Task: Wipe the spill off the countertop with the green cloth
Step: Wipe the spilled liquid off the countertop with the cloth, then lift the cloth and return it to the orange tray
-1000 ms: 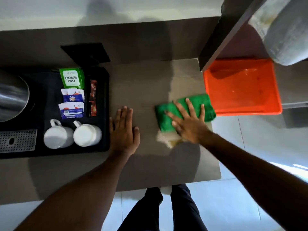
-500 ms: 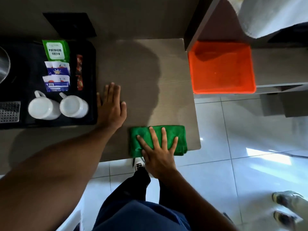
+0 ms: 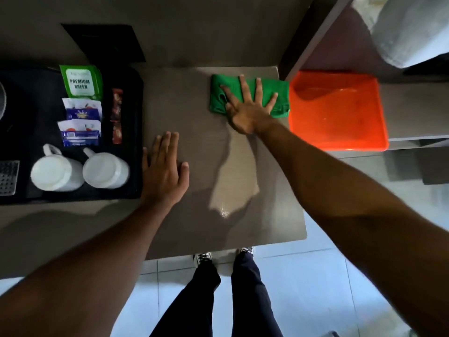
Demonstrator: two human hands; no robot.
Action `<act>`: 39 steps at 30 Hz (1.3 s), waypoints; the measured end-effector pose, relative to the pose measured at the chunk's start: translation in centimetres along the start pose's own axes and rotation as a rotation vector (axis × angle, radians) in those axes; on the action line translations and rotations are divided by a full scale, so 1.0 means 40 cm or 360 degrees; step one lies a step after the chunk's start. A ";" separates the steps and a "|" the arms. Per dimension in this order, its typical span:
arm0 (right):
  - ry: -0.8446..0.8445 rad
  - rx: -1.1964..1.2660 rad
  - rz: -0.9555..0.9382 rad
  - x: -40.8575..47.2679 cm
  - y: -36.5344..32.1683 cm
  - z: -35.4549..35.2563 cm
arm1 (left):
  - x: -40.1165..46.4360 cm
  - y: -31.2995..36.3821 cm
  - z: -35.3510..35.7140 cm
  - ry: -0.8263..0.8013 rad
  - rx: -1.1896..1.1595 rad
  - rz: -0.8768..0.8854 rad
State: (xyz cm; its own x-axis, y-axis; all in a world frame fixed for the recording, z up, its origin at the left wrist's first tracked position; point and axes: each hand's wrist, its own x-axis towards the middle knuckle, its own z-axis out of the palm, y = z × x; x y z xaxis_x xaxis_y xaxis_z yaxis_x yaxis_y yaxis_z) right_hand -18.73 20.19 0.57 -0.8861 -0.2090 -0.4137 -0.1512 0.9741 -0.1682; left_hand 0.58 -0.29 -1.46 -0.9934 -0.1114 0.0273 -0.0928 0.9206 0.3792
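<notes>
Where half a second ago it worked the near edge, the right hand (image 3: 247,110) now presses flat, fingers spread, on the folded green cloth (image 3: 267,92) at the grey countertop's (image 3: 194,147) far end, beside the orange plastic tray (image 3: 340,113). Left hand (image 3: 164,171) stays flat, empty. Cloth rumpled under the palm; a wet sheen (image 3: 224,211) glints nearer, its edges unclear.

Green cloth (image 3: 264,93) folded flat at the countertop's (image 3: 194,122) one o'clock corner, wet streak (image 3: 233,186) glistening toward six o'clock
</notes>
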 end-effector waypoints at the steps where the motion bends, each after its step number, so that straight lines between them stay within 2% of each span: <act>1: 0.0026 -0.0002 0.0000 -0.042 -0.007 0.014 | -0.002 0.000 -0.003 -0.0002 0.0008 -0.0003; 3: 0.0183 -0.0062 -0.0049 -0.202 -0.020 0.100 | -0.004 0.000 -0.004 0.0001 0.0024 -0.0007; 5: 0.0339 -0.0108 -0.0124 -0.465 -0.036 0.233 | -0.006 -0.001 -0.001 -0.0006 0.0040 0.0012; 8: 0.0284 -0.0147 -0.0105 -0.705 -0.055 0.345 | -0.003 0.008 -0.013 -0.0064 0.0038 -0.0016; 11: 0.0130 -0.0077 -0.0033 -0.758 -0.069 0.345 | -0.010 0.038 -0.055 -0.0122 -0.0073 -0.0069; 14: -0.0103 -0.0086 -0.0147 -0.826 -0.066 0.351 | -0.044 0.055 -0.089 -0.0143 -0.0215 -0.0112; 17: -0.0172 -0.0137 -0.0207 -0.837 -0.038 0.359 | -0.096 0.083 -0.128 -0.0130 -0.0288 -0.0129; 20: -0.0294 -0.0042 -0.0186 -0.825 -0.047 0.322 | -0.133 0.095 -0.157 -0.0091 -0.0365 -0.0137; 24: -0.0445 0.0166 -0.0050 -0.816 -0.039 0.304 | -0.149 0.110 -0.180 -0.0040 -0.0408 -0.0291; 26: -0.0607 0.0102 -0.0152 -0.791 -0.022 0.261 | -0.135 0.142 -0.193 -0.0008 -0.0397 -0.0323; 27: -0.0557 -0.0065 -0.0342 -0.781 -0.012 0.236 | -0.126 0.163 -0.198 -0.0003 -0.0378 -0.0307; 28: -0.0432 -0.0012 -0.0491 -0.763 0.005 0.210 | -0.109 0.193 -0.206 -0.0004 -0.0349 -0.0277; 29: -0.0424 0.0141 -0.0529 -0.748 0.032 0.174 | -0.088 0.225 -0.214 -0.0011 -0.0319 -0.0236; 30: -0.0409 0.0373 -0.0469 -0.732 0.064 0.132 | -0.062 0.260 -0.225 -0.0015 -0.0283 -0.0188; 33: -0.0111 0.1158 -0.0202 -0.665 0.175 0.000 | 0.034 0.360 -0.257 -0.0024 -0.0229 -0.0043; 35: 0.0102 0.1420 -0.0006 -0.603 0.261 -0.066 | 0.097 0.419 -0.273 -0.0016 -0.0168 0.0046; 39: 0.0196 0.1873 0.0362 -0.466 0.393 -0.178 | 0.187 0.511 -0.281 -0.0001 -0.0011 0.0107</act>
State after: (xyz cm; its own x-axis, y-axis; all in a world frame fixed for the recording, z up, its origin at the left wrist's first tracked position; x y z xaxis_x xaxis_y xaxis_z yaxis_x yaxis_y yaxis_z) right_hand -7.71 40.04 12.00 -0.8860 0.0295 -0.4627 0.4495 0.2988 -0.8418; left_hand -8.00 13.50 16.90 -0.9974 -0.0495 0.0526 -0.0256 0.9234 0.3830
